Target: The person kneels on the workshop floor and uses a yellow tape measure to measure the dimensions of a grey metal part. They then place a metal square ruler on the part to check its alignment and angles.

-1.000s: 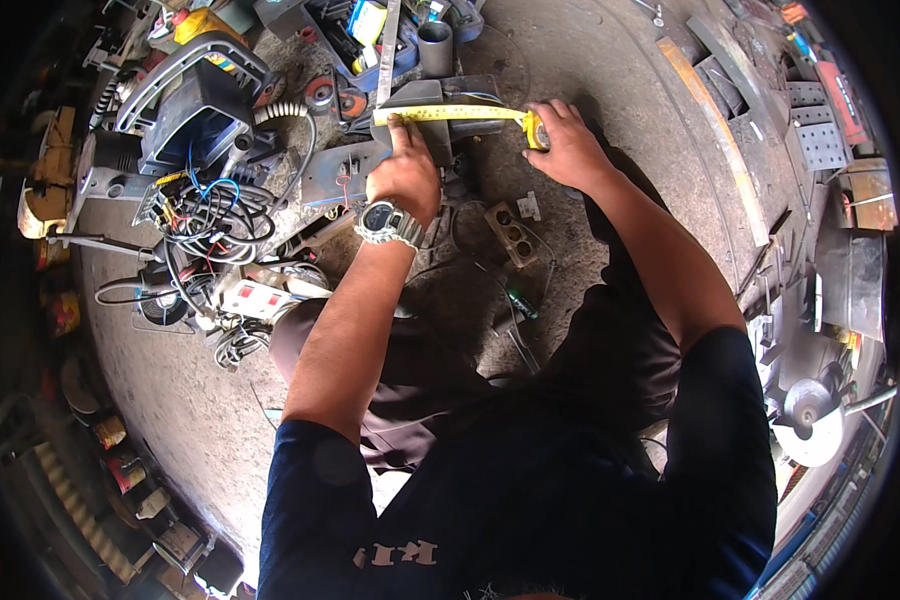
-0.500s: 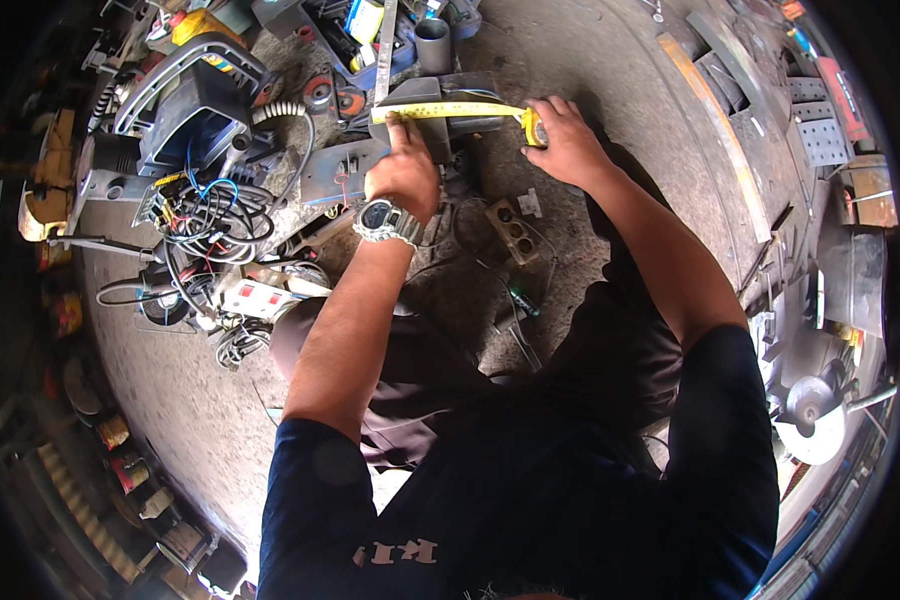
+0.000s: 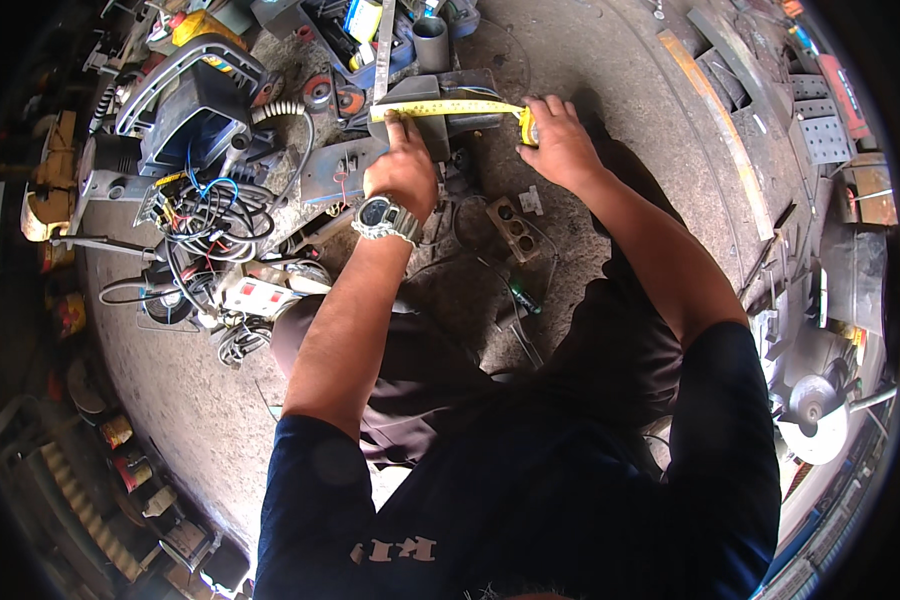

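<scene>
A yellow tape measure lies stretched sideways over a dark metal piece (image 3: 425, 135) on the floor in front of me. Its case (image 3: 528, 127) is gripped in my right hand (image 3: 565, 145), with the thumb below and the fingers over the top. My left hand (image 3: 400, 175), with a watch (image 3: 378, 217) on the wrist, holds the left end of the pulled-out blade (image 3: 455, 107) with outstretched fingertips, its other fingers curled. Beside that end, a flat steel bar (image 3: 384, 55) points away from me. What lies under my left palm is hidden.
A short grey pipe (image 3: 431, 46) stands beyond the metal piece, beside a blue tool box (image 3: 395, 60). Left of my hands are a dark machine housing (image 3: 195, 125), tangled cables (image 3: 220, 225) and a white power strip (image 3: 255, 294). A long flat bar (image 3: 720, 135) lies at right.
My right hand and the tape case have shifted very slightly left and away from me. My left hand stays at the blade's end.
</scene>
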`<state>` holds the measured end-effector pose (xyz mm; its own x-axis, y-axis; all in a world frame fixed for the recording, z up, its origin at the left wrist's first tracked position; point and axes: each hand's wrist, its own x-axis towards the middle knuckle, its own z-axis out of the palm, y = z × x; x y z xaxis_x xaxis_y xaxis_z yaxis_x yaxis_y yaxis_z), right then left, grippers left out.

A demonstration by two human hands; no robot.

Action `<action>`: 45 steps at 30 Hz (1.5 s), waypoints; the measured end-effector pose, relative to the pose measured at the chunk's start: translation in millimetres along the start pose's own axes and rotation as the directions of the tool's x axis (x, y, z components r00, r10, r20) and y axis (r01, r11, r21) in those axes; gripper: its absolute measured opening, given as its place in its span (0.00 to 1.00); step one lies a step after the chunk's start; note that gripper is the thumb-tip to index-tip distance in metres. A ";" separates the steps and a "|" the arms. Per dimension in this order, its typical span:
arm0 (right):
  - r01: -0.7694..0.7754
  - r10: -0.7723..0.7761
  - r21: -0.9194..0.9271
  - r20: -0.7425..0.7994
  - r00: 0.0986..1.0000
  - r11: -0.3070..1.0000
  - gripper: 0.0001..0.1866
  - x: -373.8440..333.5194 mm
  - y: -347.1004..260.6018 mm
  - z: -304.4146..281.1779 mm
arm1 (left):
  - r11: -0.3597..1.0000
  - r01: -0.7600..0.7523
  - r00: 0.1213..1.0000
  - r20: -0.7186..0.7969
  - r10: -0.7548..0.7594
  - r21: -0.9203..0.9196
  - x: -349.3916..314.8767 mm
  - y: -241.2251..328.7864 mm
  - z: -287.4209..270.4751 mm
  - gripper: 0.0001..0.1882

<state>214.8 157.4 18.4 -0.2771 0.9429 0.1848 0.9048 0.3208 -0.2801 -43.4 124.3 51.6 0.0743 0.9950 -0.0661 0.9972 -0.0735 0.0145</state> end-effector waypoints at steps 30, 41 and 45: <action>-0.143 0.144 -0.031 0.017 0.989 0.989 0.40 4.3 -15.0 8.9 | 1.000 -0.027 1.000 0.015 0.026 0.016 -1.7 -1.5 -6.7 0.34; -0.164 0.165 -0.039 0.033 0.986 0.986 0.39 6.6 -24.0 1.6 | 0.999 -0.040 0.994 0.101 0.040 -0.004 -2.8 1.0 -20.6 0.34; -0.160 0.161 -0.041 0.026 0.987 0.986 0.39 6.6 -22.3 3.9 | 0.999 -0.042 0.993 0.114 0.041 0.009 -3.3 1.5 -22.4 0.35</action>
<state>191.5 156.8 22.2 -0.1363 0.9842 0.1128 0.9499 0.1622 -0.2670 -42.4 122.4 74.2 0.1159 0.9770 -0.1788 0.9932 -0.1162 0.0086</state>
